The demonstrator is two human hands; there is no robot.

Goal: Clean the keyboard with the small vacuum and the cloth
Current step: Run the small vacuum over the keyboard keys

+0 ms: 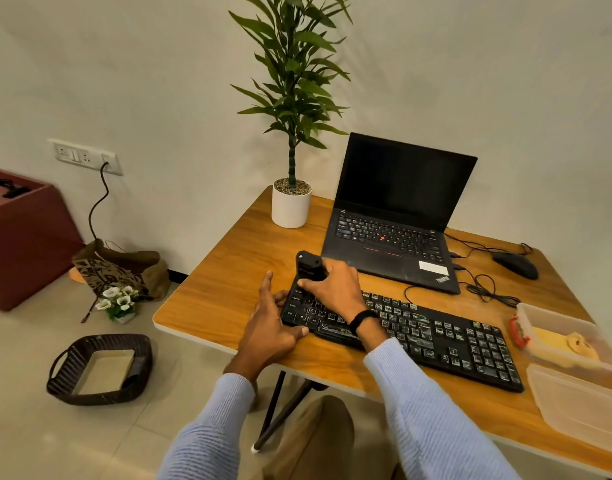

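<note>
A black keyboard [436,337] lies slantwise on the wooden table [228,271], its keys speckled with pale dust. My right hand [335,285] grips a small black vacuum [309,266] held upright over the keyboard's far left corner. My left hand [269,323] rests against the keyboard's left end, fingers straight along the edge and thumb at the front corner. A yellow cloth [561,344] lies in an open clear plastic box [540,315] at the right.
An open black laptop [394,216] stands behind the keyboard, a potted plant [291,202] to its left, a black mouse [515,265] with loose cables to its right. The box's clear lid [581,407] lies near the table's front right. On the floor sits a dark wicker basket [100,368].
</note>
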